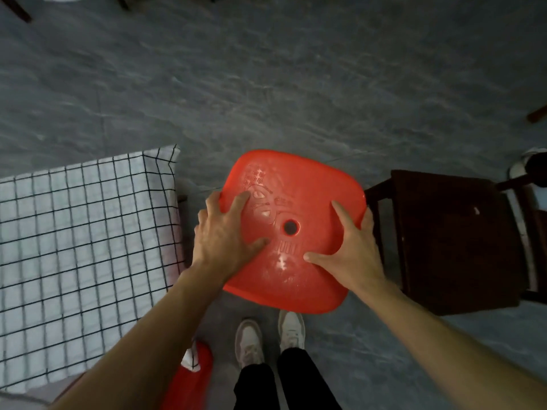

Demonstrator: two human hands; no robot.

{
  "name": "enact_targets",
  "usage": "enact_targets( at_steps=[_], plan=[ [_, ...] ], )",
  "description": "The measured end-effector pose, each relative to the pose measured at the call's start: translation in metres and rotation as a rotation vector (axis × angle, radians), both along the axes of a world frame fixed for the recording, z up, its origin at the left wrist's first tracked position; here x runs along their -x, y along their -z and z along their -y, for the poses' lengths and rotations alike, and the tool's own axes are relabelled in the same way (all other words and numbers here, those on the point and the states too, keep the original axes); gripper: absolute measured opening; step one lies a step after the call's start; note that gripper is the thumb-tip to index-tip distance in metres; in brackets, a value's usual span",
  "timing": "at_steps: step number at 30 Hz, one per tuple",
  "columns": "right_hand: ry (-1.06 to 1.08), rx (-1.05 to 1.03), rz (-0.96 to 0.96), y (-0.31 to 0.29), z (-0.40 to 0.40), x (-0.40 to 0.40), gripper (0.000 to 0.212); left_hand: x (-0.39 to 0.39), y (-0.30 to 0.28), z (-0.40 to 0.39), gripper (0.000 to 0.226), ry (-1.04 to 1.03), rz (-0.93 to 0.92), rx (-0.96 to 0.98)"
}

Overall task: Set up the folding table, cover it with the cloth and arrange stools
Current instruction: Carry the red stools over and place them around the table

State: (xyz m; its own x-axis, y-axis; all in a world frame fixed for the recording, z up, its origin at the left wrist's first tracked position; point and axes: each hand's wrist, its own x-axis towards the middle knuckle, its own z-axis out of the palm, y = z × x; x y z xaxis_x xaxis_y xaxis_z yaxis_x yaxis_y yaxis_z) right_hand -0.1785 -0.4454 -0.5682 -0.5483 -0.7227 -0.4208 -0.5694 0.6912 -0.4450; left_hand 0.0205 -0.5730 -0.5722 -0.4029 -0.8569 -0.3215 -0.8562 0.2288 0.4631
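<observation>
A red plastic stool point(299, 184) with a round hole in its seat is in the middle of the view, seen from above. My left hand point(222, 235) grips its left edge, thumb on the seat. My right hand point(352, 247) grips its right edge the same way. The folding table point(77, 247) stands at the left, covered with a white cloth with a black grid; the cloth hangs over its right edge. A second red stool point(189, 380) shows partly at the bottom, under the table's near corner. The held stool's legs are hidden beneath its seat.
A dark wooden stool or chair point(455, 241) stands close on the right of the red stool. My two feet in pale shoes point(269, 335) are just below it. Grey stone floor point(266, 84) stretches ahead. Dark furniture legs show at the top left and right edges.
</observation>
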Motion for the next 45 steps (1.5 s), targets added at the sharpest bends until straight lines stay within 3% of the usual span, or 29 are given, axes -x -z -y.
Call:
enact_targets(
  at_steps=[13, 16, 21, 27, 32, 41, 45],
  plan=[
    [0.008, -0.021, 0.064, 0.139, 0.049, 0.000, 0.123, 0.009, 0.135, 0.056, 0.094, 0.039, 0.057, -0.060],
    [0.019, -0.016, 0.059, 0.148, 0.055, 0.004, 0.121, 0.012, 0.146, 0.058, 0.095, 0.075, 0.100, -0.081],
    [-0.081, -0.142, -0.089, 0.141, 0.059, 0.003, 0.120, 0.022, 0.139, 0.057, 0.091, 0.145, 0.227, 0.106],
    [-0.166, -0.253, -0.055, 0.131, 0.062, 0.010, 0.122, 0.014, 0.136, 0.055, 0.092, 0.202, 0.227, 0.004],
    [-0.220, -0.175, -0.040, 0.079, 0.053, 0.016, 0.108, -0.012, 0.093, 0.033, 0.083, 0.171, 0.214, -0.073],
    [-0.467, 0.002, -0.063, -0.069, 0.041, -0.008, 0.091, -0.048, -0.064, -0.020, 0.085, 0.100, 0.175, 0.000],
    [-0.596, 0.104, -0.057, -0.130, 0.041, -0.030, 0.092, -0.052, -0.136, -0.048, 0.083, -0.048, 0.152, 0.028]
  ],
)
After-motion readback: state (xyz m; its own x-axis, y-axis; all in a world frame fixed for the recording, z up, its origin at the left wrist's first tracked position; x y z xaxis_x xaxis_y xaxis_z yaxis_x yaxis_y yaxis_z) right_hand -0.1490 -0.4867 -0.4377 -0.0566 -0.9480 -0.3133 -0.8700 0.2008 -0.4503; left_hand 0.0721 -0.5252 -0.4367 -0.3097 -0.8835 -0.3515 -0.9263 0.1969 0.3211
